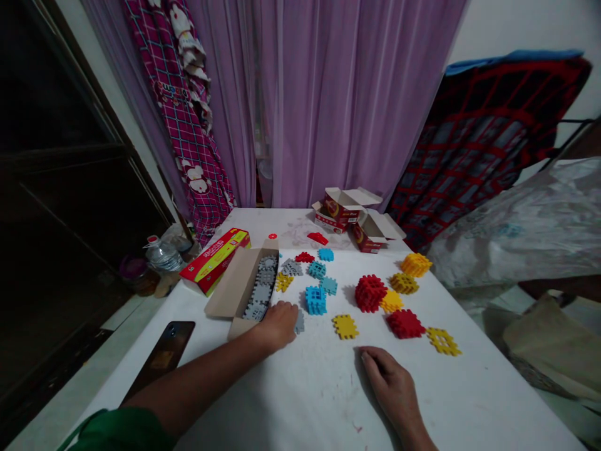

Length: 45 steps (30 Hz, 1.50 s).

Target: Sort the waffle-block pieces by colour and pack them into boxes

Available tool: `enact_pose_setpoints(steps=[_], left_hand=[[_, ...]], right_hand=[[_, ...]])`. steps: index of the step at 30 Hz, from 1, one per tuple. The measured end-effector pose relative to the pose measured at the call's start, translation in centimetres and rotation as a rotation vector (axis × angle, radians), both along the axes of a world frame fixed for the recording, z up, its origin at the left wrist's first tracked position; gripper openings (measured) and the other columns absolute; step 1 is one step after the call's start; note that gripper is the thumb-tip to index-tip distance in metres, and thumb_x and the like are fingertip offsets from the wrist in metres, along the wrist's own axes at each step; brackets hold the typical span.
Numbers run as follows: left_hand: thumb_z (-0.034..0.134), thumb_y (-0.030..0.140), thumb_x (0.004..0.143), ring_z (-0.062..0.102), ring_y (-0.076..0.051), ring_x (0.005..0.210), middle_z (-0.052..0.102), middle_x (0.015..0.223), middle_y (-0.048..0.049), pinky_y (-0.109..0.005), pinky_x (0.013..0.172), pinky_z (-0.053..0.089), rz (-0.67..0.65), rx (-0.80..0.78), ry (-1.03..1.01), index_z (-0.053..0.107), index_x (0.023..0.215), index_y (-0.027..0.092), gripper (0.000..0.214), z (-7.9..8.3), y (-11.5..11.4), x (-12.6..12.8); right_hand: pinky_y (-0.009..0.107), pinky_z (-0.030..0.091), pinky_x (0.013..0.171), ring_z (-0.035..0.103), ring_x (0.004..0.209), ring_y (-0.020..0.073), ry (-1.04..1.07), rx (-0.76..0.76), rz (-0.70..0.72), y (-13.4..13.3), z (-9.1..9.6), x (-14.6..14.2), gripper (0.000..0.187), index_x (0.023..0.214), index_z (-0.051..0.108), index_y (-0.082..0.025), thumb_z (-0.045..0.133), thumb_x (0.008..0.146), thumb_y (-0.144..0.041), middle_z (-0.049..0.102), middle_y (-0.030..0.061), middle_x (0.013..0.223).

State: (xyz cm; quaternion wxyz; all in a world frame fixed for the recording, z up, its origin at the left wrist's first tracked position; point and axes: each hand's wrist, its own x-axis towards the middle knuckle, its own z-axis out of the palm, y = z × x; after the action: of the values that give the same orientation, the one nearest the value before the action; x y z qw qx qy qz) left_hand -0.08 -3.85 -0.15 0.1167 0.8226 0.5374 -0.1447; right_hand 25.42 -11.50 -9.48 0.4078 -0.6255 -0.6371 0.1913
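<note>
Green sleeve (pixel 129 431), left hand (pixel 280 324) overlapping grey piece (pixel 300 322) — grip unclear — right hand (pixel 392 386) half-curled, empty.

Two hands (pixel 280 326), four blue piece clusters (pixel 315 302), two large red stacks (pixel 370 293), five boxes (pixel 216 259), one phone (pixel 168 349)

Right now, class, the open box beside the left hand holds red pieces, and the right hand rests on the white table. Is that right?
Not quite: the pieces in the open box are grey, not red, as the head view shows. The rest stands: the box is beside the left hand, and the right hand rests on the white table.
</note>
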Motion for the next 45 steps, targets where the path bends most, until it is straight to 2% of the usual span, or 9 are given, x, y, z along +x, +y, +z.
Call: enact_pose_setpoints(steps=[7,11,14,17,22,27,32,40,45], left_hand=[[0.064,0.028,0.077,0.056,-0.03,0.116,0.059,0.123,-0.0165,-0.038,0.1,0.045,0.033,-0.039,-0.028,0.057,0.116,0.013,0.042,0.4,-0.9,0.3],[0.065,0.035,0.077,0.056,-0.029,0.115,0.061,0.121,-0.014,-0.037,0.1,0.044,-0.003,0.037,-0.152,0.057,0.116,0.015,0.045,3.5,-1.2,-1.2],[0.062,0.039,0.08,0.057,-0.027,0.116,0.061,0.124,-0.0113,-0.035,0.099,0.043,0.031,0.215,-0.222,0.055,0.12,0.019,0.046,6.6,1.0,-3.9],[0.061,0.037,0.078,0.061,-0.028,0.107,0.065,0.114,-0.0135,-0.036,0.093,0.046,0.141,0.327,-0.126,0.06,0.112,0.015,0.04,8.2,5.2,-6.6],[0.062,0.036,0.077,0.063,-0.027,0.106,0.067,0.114,-0.0128,-0.032,0.09,0.048,0.177,0.303,0.019,0.062,0.109,0.016,0.038,6.9,11.1,-8.4],[0.063,0.034,0.078,0.062,-0.028,0.109,0.066,0.118,-0.0144,-0.033,0.091,0.048,0.159,0.288,0.039,0.062,0.111,0.015,0.039,5.4,12.9,-8.4],[0.062,0.035,0.079,0.059,-0.025,0.114,0.064,0.124,-0.0116,-0.031,0.097,0.044,0.124,0.286,0.005,0.058,0.121,0.017,0.046,5.5,12.5,-9.6],[0.066,0.036,0.076,0.057,-0.027,0.115,0.063,0.122,-0.0116,-0.035,0.099,0.043,0.005,0.241,-0.009,0.061,0.116,0.018,0.044,5.4,9.0,-10.1],[0.072,0.039,0.073,0.046,-0.032,0.129,0.053,0.137,-0.0165,-0.042,0.108,0.035,0.035,0.229,0.018,0.051,0.13,0.015,0.065,4.7,8.6,-9.7]], right_hand=[[0.028,0.058,0.069,0.071,0.074,0.0212,-0.011,0.008,0.006,0.1,-0.3,0.1,0.035,0.082,0.073,-0.022,0.049,0.084,-0.048,0.076,0.0058,0.084],[0.027,0.058,0.068,0.071,0.074,0.0211,0.001,0.002,0.01,0.1,-0.2,0.1,0.035,0.083,0.074,-0.023,0.05,0.084,-0.048,0.076,0.0058,0.084],[0.027,0.058,0.068,0.071,0.074,0.0211,0.007,0.005,0.011,0.1,-0.1,0.0,0.035,0.083,0.074,-0.023,0.05,0.084,-0.048,0.076,0.0058,0.084],[0.027,0.058,0.068,0.072,0.074,0.0212,0.006,0.006,0.008,0.1,-0.1,0.0,0.035,0.082,0.074,-0.023,0.05,0.084,-0.049,0.076,0.0056,0.084],[0.027,0.058,0.07,0.072,0.077,0.0215,0.002,0.004,0.004,0.1,-0.3,0.0,0.034,0.083,0.074,-0.024,0.051,0.084,-0.048,0.076,0.0047,0.086],[0.027,0.058,0.071,0.072,0.077,0.0216,0.001,-0.005,-0.01,0.0,-0.4,0.1,0.034,0.083,0.074,-0.024,0.051,0.084,-0.049,0.076,0.0053,0.087],[0.027,0.058,0.071,0.072,0.078,0.0216,0.006,-0.008,-0.001,0.0,-0.3,0.1,0.035,0.083,0.074,-0.024,0.05,0.084,-0.049,0.076,0.0056,0.087],[0.026,0.058,0.068,0.072,0.075,0.0213,0.002,0.0,-0.014,0.1,-0.5,0.1,0.033,0.082,0.074,-0.024,0.052,0.083,-0.049,0.076,0.0045,0.084],[0.027,0.059,0.068,0.072,0.074,0.0215,0.007,0.008,-0.018,0.1,-0.3,-0.1,0.034,0.081,0.074,-0.024,0.052,0.082,-0.05,0.077,0.0044,0.084]])
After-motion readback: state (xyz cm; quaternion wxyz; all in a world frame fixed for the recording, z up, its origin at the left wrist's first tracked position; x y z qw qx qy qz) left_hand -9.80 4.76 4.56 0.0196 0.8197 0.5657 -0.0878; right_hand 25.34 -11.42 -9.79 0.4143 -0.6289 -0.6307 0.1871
